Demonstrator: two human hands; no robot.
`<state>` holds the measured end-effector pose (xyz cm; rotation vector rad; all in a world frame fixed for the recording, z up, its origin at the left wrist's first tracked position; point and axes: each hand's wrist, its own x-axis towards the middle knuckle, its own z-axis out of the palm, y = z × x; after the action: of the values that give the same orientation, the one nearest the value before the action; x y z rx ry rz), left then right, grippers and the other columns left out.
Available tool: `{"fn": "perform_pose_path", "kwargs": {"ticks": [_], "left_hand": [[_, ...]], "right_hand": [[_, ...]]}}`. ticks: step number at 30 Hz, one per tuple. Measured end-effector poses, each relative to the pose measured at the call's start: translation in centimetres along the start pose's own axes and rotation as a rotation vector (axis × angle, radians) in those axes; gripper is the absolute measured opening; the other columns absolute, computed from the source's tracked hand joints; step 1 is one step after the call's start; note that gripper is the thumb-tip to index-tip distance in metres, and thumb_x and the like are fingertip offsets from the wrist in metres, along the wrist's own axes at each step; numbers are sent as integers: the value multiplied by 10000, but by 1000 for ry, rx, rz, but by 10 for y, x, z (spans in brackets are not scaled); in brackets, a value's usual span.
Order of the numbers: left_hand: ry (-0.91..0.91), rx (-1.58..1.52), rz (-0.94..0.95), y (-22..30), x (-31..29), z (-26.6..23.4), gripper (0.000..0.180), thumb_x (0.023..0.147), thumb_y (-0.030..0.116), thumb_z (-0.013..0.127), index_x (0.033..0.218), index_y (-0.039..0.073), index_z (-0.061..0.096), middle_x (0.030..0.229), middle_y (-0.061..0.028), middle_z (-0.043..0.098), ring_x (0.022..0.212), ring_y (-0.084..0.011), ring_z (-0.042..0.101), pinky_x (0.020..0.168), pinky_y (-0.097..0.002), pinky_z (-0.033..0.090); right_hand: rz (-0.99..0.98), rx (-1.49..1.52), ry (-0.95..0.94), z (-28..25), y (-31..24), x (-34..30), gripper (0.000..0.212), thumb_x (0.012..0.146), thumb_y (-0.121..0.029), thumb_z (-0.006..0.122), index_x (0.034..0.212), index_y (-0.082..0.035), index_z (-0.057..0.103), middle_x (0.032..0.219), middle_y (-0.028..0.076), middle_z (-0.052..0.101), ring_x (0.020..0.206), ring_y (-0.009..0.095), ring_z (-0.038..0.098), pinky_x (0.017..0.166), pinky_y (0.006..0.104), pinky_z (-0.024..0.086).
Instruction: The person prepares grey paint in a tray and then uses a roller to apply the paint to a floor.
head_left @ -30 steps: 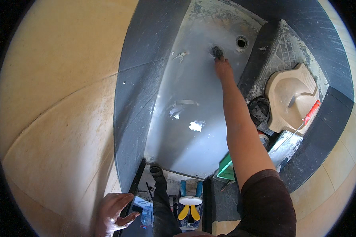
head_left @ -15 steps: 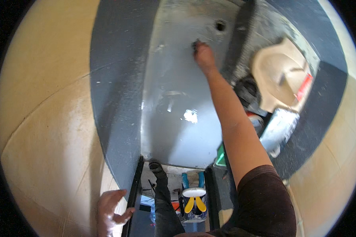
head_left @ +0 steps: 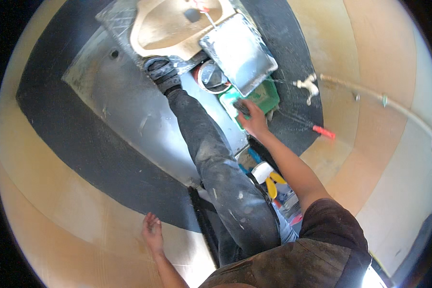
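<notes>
My right hand is closed on a small dark grey wad; I cannot make out whether it is a sponge or a cloth. It hovers at the near edge of a green plastic tub. Overlapping the tub is a white-smeared paint tray. A round bucket with a reddish rim stands beside the tray. My left hand is down at the left against the tan wall, fingers apart and slightly bent, holding nothing.
A beige washbasin lies beyond the tray. Grey floor with a drain hole is at left. My outstretched leg crosses the middle. A tap and a red-handled tool are at right.
My view has turned to the right. My right hand has left the grey floor near the drain and come to the green tub. My leg now reaches forward onto the floor.
</notes>
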<state>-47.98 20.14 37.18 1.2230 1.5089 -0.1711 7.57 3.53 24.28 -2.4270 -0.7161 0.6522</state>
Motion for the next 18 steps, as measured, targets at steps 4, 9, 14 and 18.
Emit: {"fn": "perform_pose_path", "kwargs": {"ticks": [4, 9, 14, 18], "left_hand": [[-108, 36, 2, -13, -14, 6, 449, 949, 106, 730, 1351, -50, 602, 1157, -118, 688, 1063, -178, 645, 984, -349, 509], [-173, 113, 38, -23, -21, 10, 454, 963, 144, 730, 1351, -51, 595, 1161, -117, 681, 1054, -179, 641, 967, -336, 511], [-214, 120, -51, -13, -25, 9, 448, 983, 157, 709, 1361, -47, 579, 1178, -122, 675, 1046, -182, 637, 961, -326, 508], [-254, 53, -51, -16, -22, 20, 431, 986, 116, 690, 1369, -42, 570, 1183, -124, 671, 1063, -176, 629, 975, -321, 505]], "right_hand": [[262, -206, -90, -36, 124, -114, 475, 854, -188, 722, 1309, -84, 633, 1300, 210, 666, 1170, 404, 660, 1011, 453, 533], [610, -278, -121, -42, 229, -186, 513, 857, -195, 723, 1350, -104, 617, 1299, 214, 671, 1177, 399, 661, 1029, 461, 531], [869, -542, -90, 5, 276, -188, 556, 873, -252, 719, 1389, -97, 587, 1233, 253, 690, 1134, 396, 688, 991, 475, 551], [690, -458, -389, 62, 279, -209, 530, 860, -419, 727, 1280, -104, 653, 1211, 209, 711, 1083, 394, 702, 938, 472, 561]]}}
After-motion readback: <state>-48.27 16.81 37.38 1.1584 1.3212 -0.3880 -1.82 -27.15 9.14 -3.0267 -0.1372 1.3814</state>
